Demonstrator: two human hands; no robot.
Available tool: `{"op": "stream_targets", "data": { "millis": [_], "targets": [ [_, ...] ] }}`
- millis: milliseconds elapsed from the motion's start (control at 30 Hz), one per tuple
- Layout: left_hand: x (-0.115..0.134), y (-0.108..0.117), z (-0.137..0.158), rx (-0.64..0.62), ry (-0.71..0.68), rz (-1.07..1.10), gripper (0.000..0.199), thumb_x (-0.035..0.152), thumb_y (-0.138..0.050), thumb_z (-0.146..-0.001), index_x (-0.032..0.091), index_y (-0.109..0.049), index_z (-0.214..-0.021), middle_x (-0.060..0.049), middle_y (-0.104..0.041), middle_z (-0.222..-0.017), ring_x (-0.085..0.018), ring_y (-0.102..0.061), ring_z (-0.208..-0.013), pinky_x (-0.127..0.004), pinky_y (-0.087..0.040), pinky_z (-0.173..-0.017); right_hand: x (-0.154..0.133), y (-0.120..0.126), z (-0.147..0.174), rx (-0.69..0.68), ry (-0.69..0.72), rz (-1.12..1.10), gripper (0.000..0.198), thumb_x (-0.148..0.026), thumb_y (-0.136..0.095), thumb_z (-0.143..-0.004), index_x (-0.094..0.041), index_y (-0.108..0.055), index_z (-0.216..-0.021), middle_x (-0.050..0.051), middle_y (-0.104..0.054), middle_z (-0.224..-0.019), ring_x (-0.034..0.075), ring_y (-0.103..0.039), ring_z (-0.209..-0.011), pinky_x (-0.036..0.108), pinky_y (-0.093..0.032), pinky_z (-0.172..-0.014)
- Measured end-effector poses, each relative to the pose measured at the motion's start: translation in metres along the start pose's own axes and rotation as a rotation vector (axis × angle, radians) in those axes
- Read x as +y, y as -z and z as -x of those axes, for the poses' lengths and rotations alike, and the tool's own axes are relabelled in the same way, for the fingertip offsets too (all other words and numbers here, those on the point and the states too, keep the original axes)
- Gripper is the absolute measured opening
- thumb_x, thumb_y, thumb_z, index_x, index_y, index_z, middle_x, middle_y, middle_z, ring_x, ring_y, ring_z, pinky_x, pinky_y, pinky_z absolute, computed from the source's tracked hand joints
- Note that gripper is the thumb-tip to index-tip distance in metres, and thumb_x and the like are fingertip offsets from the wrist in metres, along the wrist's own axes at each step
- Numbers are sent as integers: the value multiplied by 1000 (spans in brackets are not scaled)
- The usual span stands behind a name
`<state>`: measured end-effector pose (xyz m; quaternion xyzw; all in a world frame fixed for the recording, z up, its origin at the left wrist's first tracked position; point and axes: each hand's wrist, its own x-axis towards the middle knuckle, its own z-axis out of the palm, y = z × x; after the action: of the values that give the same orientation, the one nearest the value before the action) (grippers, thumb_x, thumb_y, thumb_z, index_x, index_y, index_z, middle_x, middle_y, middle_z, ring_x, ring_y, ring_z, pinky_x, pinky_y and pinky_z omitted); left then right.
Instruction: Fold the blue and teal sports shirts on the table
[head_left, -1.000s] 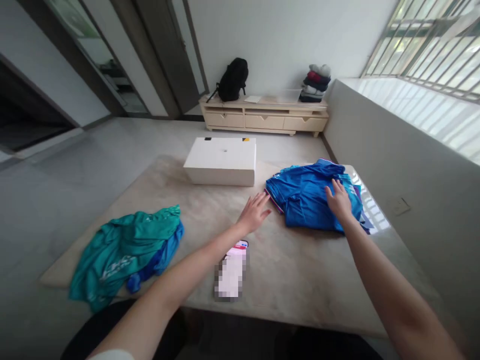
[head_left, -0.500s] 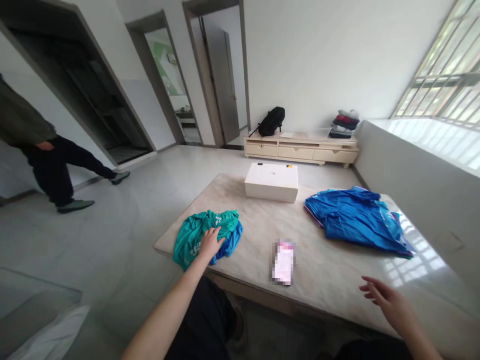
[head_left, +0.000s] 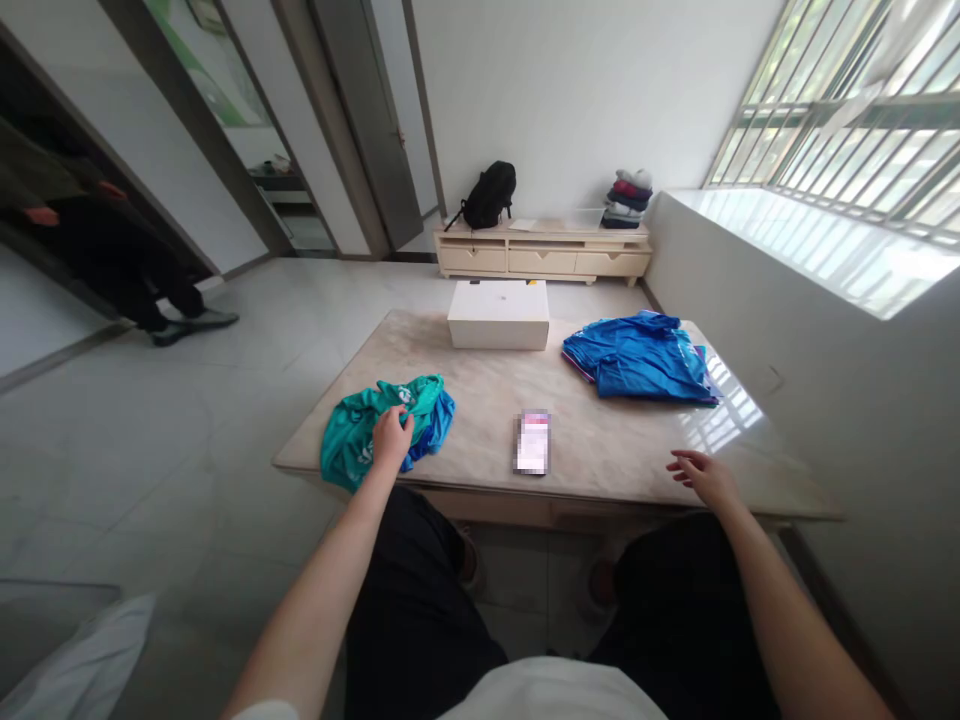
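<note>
A crumpled green shirt (head_left: 349, 425) with white print lies at the table's left front corner, part of it hanging over the edge. Bunched blue cloth (head_left: 435, 425) shows beside and under it. My left hand (head_left: 391, 436) is closed on the green shirt near its top, fingers curled into the fabric. My right hand (head_left: 701, 477), holding nothing, is at the right front of the table with its fingers apart. Between the hands lies a phone-shaped thing (head_left: 533, 442), its face blurred out. A pile of blue shirts (head_left: 645, 355) lies flat farther back on the right.
The marble-topped table (head_left: 480, 395) carries a white box (head_left: 499, 315) at its back edge. Beyond are a low cabinet (head_left: 544, 258), a black backpack (head_left: 489, 195) and a stack of folded clothes (head_left: 627, 200). Another person (head_left: 82, 230) stands far left.
My view has shifted, so the table appears higher and farther left. My left hand's fingers have closed on the green shirt. The other person's legs have come closer together.
</note>
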<state>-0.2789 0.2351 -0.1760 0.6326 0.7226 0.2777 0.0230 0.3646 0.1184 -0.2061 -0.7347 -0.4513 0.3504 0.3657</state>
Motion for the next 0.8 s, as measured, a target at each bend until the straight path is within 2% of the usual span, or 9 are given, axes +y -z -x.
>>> {"op": "stream_targets", "data": {
  "millis": [133, 233, 300, 367, 433, 500, 667, 733, 800],
  "targets": [
    [0, 5, 6, -50, -27, 103, 17, 26, -60, -86, 20, -63, -102, -9, -72, -105, -26, -65, -104, -37, -49, -98, -7, -7, 4, -24, -11, 80, 36, -35, -58, -81, -12, -72, -105, 14, -79, -86, 20, -72, -62, 28, -53, -55],
    [10, 12, 6, -73, -86, 198, 31, 23, -70, -77, 21, -66, -108, -8, -72, -109, -26, -63, -108, -36, -48, -101, -18, -17, 8, -52, 19, 144, 31, -28, -59, -81, -14, -73, -105, 10, -78, -81, 18, -71, -63, 26, -51, -57],
    [18, 17, 4, -59, -96, 259, 36, 24, -73, -75, 20, -67, -110, -8, -71, -106, -27, -62, -105, -37, -48, -101, -29, -27, 13, -118, 58, 159, 31, -26, -59, -82, -14, -73, -107, 9, -78, -81, 17, -71, -64, 26, -51, -59],
    [27, 21, 3, -31, -89, 329, 27, 25, -72, -75, 19, -70, -102, -8, -71, -101, -26, -61, -100, -38, -48, -98, -42, -41, 18, -207, 107, 155, 33, -26, -58, -85, -14, -73, -112, 9, -78, -84, 18, -72, -67, 26, -52, -60],
    [37, 24, 4, -9, -75, 416, 15, 26, -72, -76, 19, -71, -90, -7, -71, -94, -23, -60, -89, -35, -49, -92, -56, -58, 23, -294, 158, 150, 34, -28, -59, -87, -15, -73, -116, 9, -79, -88, 19, -72, -69, 26, -52, -60],
    [48, 23, 4, 19, -48, 521, 13, 28, -73, -77, 18, -71, -84, -4, -69, -86, -18, -57, -76, -29, -50, -80, -70, -81, 25, -365, 202, 157, 32, -29, -63, -87, -18, -74, -115, 7, -79, -89, 19, -72, -68, 26, -52, -60],
    [90, 6, -3, 133, 106, 826, 26, 37, -71, -81, 17, -64, -97, 1, -62, -80, -6, -45, -51, -19, -41, -50, -111, -151, 12, -409, 276, 155, 28, -23, -76, -80, -20, -79, -108, 3, -75, -73, 17, -67, -58, 28, -50, -63],
    [111, -5, -10, 161, 161, 927, 28, 38, -70, -82, 17, -61, -99, 2, -60, -79, -6, -48, -50, -17, -42, -47, -127, -176, 1, -402, 294, 117, 29, -22, -76, -81, -20, -79, -109, 3, -75, -74, 17, -67, -58, 28, -50, -64],
    [131, -17, -16, 182, 198, 999, 28, 36, -70, -83, 18, -59, -101, 2, -60, -79, -7, -55, -55, -17, -48, -52, -140, -196, -11, -414, 302, 62, 27, -21, -74, -83, -19, -78, -110, 4, -77, -81, 16, -69, -61, 26, -51, -64]
  ]
}}
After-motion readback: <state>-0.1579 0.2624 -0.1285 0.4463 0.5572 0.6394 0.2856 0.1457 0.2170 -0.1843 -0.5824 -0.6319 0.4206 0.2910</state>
